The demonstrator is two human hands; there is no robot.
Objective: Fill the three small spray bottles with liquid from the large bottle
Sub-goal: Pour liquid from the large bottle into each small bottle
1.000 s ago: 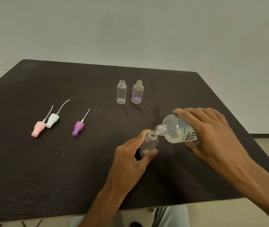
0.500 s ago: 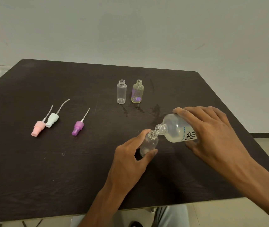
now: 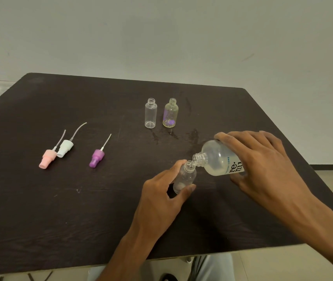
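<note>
Large bottle (image 3: 220,158): tipped in our right hand (image 3: 263,167), neck down at the small bottle's mouth so the liquid runs straight in.
Right fingers: wrapped round the body, clear of the neck.
Small spray bottle (image 3: 185,176): near counter (image 3: 80,220) edge, pinched by left hand (image 3: 159,197), thumb and forefinger steadying it.
Waiting pair: clear bottle (image 3: 150,113) and yellowish bottle (image 3: 170,112) upright behind, uncapped.
Spray heads: pink (image 3: 47,158), white (image 3: 65,148), purple (image 3: 96,158), parked left, well apart.

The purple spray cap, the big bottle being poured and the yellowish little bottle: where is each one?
purple spray cap (image 3: 96,158), head view, on its ribbed collar.
big bottle (image 3: 216,159), head view, on its clear shoulder beside the label.
yellowish little bottle (image 3: 170,114), head view, on the middle of its body.
</note>
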